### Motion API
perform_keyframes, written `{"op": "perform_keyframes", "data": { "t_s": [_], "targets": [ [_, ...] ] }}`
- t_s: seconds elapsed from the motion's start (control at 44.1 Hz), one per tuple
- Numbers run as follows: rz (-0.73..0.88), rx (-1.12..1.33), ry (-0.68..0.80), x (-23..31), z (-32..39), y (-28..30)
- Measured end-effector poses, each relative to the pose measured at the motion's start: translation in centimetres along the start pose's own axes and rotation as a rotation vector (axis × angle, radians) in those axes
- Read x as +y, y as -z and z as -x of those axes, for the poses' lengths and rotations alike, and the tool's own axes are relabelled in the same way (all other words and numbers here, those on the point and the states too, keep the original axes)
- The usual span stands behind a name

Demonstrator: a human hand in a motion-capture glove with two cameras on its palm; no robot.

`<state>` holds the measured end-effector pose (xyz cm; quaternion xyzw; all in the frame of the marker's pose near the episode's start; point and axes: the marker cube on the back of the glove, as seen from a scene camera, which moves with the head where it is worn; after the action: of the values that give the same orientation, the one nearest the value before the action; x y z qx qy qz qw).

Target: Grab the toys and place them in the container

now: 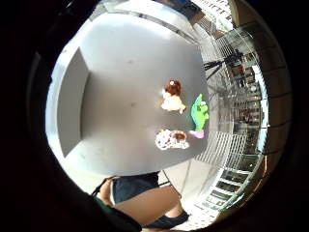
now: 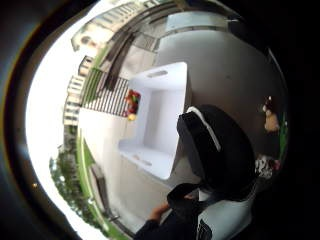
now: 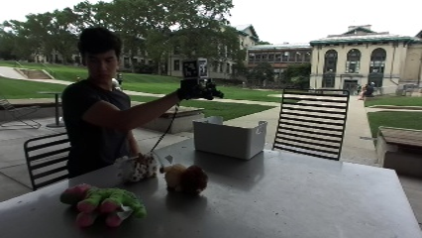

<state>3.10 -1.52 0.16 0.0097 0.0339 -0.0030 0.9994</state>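
My gloved right hand (image 3: 198,89) is raised above the white container (image 3: 230,138), which stands at the far side of the grey table (image 3: 296,198). Nothing shows in the hand; a black gloved digit (image 2: 216,150) curves across the thumb side view. In that view the container (image 2: 161,120) lies open below, with a small red, yellow and green toy (image 2: 132,104) against its wall. Three plush toys lie near the table's front: a spotted one (image 3: 137,168) (image 1: 171,139), a cream one with brown hair (image 3: 185,179) (image 1: 171,96), and a green and pink one (image 3: 103,202) (image 1: 199,116).
A black slatted chair (image 3: 310,124) stands behind the table's far edge, and another (image 3: 46,153) beside the person at the left. The person stands at the table's left edge, bare hand low near the spotted plush.
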Motion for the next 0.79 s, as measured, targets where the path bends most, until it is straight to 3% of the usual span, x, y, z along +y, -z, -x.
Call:
{"op": "perform_keyframes", "data": {
  "t_s": [0.113, 0.408, 0.566, 0.793],
  "targets": [
    [-0.009, 0.047, -0.002, -0.5, -1.6, -0.3],
    [0.036, -0.038, 0.010, 2.5, 2.3, 0.3],
    [0.084, -0.023, 0.025, 2.9, 0.6, 1.1],
    [0.027, 0.015, -0.002, 4.7, -3.1, 2.9]
  ]
}}
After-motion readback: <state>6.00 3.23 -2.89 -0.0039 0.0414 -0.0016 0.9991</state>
